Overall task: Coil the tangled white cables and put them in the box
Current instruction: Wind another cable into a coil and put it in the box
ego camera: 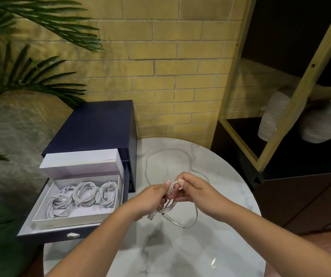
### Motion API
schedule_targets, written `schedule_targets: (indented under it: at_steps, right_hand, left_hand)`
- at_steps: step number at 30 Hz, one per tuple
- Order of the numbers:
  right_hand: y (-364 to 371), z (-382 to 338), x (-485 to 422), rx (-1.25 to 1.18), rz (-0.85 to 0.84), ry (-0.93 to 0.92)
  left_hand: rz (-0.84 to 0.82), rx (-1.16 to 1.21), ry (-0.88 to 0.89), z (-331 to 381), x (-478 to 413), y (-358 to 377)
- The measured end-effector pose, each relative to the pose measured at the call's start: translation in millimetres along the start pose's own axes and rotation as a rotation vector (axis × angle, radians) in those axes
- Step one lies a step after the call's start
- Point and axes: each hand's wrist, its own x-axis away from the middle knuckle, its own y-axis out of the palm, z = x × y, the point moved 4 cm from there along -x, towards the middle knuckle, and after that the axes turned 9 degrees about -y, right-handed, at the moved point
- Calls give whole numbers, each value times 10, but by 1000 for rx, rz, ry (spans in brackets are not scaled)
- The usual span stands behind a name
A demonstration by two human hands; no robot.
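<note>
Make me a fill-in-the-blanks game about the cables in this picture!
1. The left hand and right hand grip one ____ cable.
2. The coiled cables lie in a white ____.
3. The open drawer belongs to a dark ____ cabinet.
4. The loose cable lies on the ____.
Missing words: white, box, blue, table.

Drawer unit (96, 124) stands at the far left of the counter (180, 246), its drawer (46, 232) pulled out toward the near side. The box (76, 216) sits in the drawer. Coiled cables (84, 194) lie in the box, and the lid (80, 158) is propped at its far end. Left hand (150, 198) and right hand (196, 190) meet above the counter's centre, right of the drawer, both holding a cable (195, 212). Its slack lies looped on the counter beyond them. Shelf unit (280, 96) with vases (320, 124) stands far right.
</note>
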Motion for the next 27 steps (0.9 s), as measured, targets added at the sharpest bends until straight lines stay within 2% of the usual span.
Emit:
schedule_targets:
  at_steps: [6, 11, 15, 18, 23, 27]
  right_hand:
    - [-48, 48, 8, -246, 33, 131]
    - [-161, 24, 1, -355, 98, 174]
    - [-199, 7, 4, -361, 104, 164]
    - [-181, -32, 6, -198, 26, 101]
    - [-32, -157, 80, 430, -251, -86]
    - [52, -148, 99, 557, -369, -128]
  left_hand:
    - [-26, 44, -36, 0, 31, -12]
    - [-178, 399, 25, 12, 37, -24]
    - [-191, 251, 132, 24, 83, -79]
    - [-68, 102, 190, 28, 91, -111]
    - [151, 99, 194, 62, 47, -86]
    - [187, 77, 174, 55, 15, -72]
